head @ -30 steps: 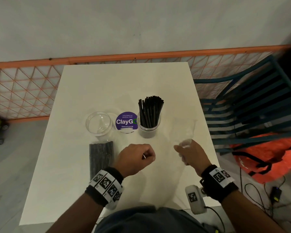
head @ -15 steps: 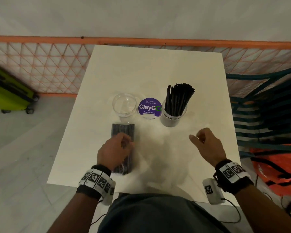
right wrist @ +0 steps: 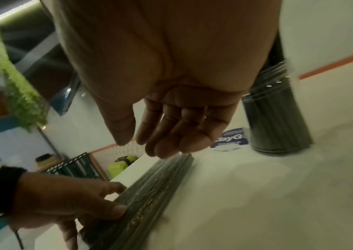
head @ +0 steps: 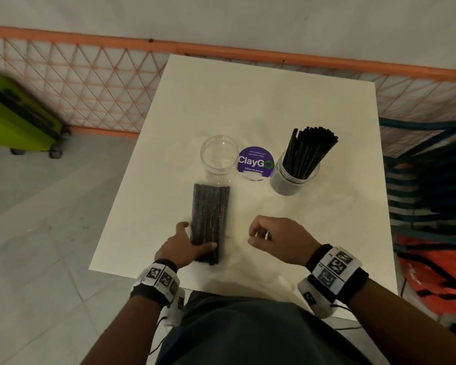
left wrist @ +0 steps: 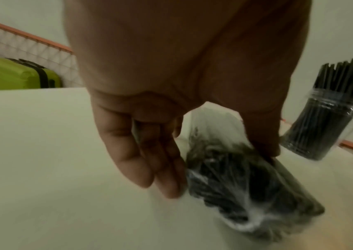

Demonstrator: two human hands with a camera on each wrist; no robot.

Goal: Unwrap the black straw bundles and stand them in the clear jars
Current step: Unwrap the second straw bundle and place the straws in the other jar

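wrapped straw bundle (head: 209, 222) gripped by left hand (head: 184, 248); right hand (head: 279, 239) beside, loosely curled, empty.

Black straws (head: 307, 154) are standing in a clear jar (head: 292, 180) on the white worktop (head: 287, 101). A purple-and-white round sign (head: 256, 163) is showing beside that jar, near the wrapped black bundle (head: 209, 219). Beyond the worktop an orange diamond-lattice fence (head: 90, 83) and a lime-green suitcase (head: 16, 119) are showing.
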